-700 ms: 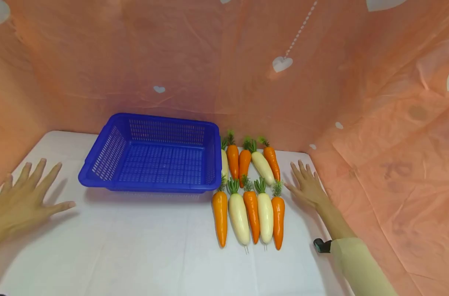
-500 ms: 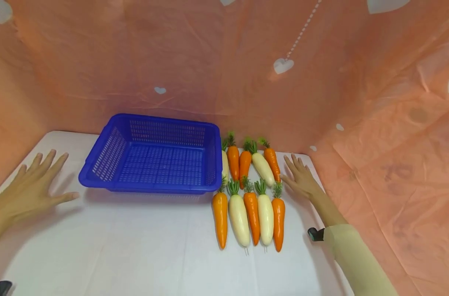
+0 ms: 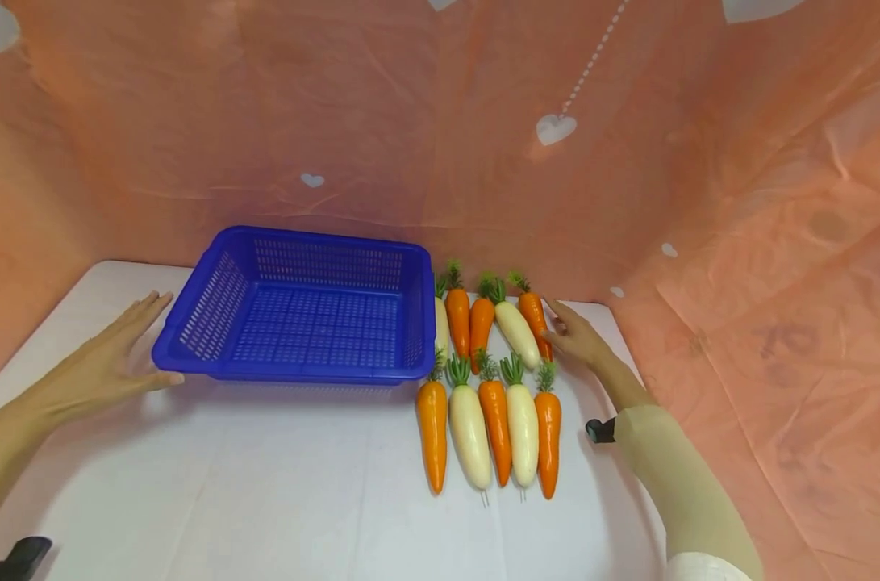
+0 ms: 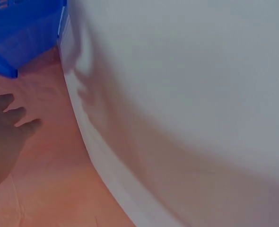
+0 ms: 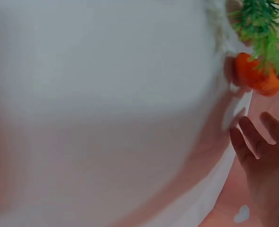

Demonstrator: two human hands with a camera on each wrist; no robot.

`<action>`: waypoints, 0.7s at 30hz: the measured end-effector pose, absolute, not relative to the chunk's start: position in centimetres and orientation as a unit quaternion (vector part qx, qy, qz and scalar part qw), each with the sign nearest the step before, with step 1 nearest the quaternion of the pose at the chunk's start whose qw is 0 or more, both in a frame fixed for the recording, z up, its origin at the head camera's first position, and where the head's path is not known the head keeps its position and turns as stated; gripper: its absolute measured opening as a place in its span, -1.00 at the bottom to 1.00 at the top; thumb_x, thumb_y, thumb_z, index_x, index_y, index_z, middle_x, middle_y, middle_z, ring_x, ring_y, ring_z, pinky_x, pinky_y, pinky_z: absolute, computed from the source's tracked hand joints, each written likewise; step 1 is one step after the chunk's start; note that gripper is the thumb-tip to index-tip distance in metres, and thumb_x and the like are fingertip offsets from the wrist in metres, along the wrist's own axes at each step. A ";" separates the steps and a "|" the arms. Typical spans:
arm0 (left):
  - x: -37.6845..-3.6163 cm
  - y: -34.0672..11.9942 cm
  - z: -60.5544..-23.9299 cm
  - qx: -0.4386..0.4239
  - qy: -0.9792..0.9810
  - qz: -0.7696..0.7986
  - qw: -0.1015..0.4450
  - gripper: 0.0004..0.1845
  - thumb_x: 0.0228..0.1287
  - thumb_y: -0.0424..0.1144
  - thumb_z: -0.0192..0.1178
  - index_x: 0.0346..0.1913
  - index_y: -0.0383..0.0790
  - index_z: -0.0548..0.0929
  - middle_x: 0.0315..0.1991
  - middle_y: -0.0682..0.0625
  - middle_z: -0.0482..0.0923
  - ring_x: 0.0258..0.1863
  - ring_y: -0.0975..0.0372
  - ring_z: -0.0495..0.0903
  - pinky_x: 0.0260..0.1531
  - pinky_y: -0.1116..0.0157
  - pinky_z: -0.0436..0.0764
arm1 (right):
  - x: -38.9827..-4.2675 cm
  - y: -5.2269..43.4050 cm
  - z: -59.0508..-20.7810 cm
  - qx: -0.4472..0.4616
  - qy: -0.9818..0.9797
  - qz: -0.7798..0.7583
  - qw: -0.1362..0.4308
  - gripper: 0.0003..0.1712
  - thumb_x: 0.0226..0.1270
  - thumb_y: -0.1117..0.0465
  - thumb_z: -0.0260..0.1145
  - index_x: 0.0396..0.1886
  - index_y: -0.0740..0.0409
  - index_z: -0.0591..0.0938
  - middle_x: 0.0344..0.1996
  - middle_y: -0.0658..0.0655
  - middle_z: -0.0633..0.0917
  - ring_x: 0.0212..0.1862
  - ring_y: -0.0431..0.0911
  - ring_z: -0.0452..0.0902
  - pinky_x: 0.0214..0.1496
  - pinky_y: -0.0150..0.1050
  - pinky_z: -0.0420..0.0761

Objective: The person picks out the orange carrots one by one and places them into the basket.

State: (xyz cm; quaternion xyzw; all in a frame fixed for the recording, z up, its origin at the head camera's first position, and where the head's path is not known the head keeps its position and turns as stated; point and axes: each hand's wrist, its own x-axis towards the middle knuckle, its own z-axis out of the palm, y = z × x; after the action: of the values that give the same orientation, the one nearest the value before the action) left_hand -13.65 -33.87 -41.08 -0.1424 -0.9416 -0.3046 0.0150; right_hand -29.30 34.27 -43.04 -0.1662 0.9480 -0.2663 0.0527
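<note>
White tabletop (image 3: 280, 484) stretches bare from your left hand (image 3: 109, 367) across to your right hand (image 3: 573, 337), the widest free room lying on the near side of both. Salmon-pink sheeting (image 3: 737, 242) closes the far edge and rises just beyond your right hand's outer side, so that hand has little room outward.

Your left hand lies flat with fingers straight and together, its thumb at the near left corner of the blue basket (image 3: 193, 323); whether it actually touches the rim you cannot tell from the head view. Its mesh floor holds nothing.

Your right hand has straight, loosely spread fingers, the thumb resting against the rightmost far carrot (image 3: 532, 316). That carrot ends the far row of carrots and white radishes (image 3: 483, 319), which sits between your right hand and the basket's right wall. A second row of five (image 3: 494, 424) lies nearer to you than that hand, tips pointing toward you.

Only the left wrist view shows the table's left edge (image 4: 90, 142) running past your fingers (image 4: 16, 118), with the basket corner (image 4: 16, 42) beyond them. Only the right wrist view, blurred, shows green leaves (image 5: 260, 28) and an orange carrot top (image 5: 255, 75) just beyond your fingertips (image 5: 253, 137).
</note>
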 end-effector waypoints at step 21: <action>-14.9 -31.4 -40.7 -0.131 -0.908 -0.396 -0.041 0.12 0.24 -0.14 0.35 0.61 0.19 -0.25 0.50 -0.52 -0.20 0.36 -0.56 -0.09 0.15 -0.56 -0.04 | -32.2 32.7 -41.5 -0.061 0.888 -0.416 0.187 -0.03 0.33 0.37 0.29 0.62 -0.02 0.01 0.45 0.45 0.16 0.35 0.30 0.27 0.21 0.06 0.52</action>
State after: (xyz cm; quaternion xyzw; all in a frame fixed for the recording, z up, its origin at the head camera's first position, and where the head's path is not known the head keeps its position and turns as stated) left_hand -14.86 -31.39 -40.74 -0.1310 -0.9078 -0.3962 -0.0413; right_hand -32.16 32.69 -41.46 -0.0606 0.8881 -0.4156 0.1866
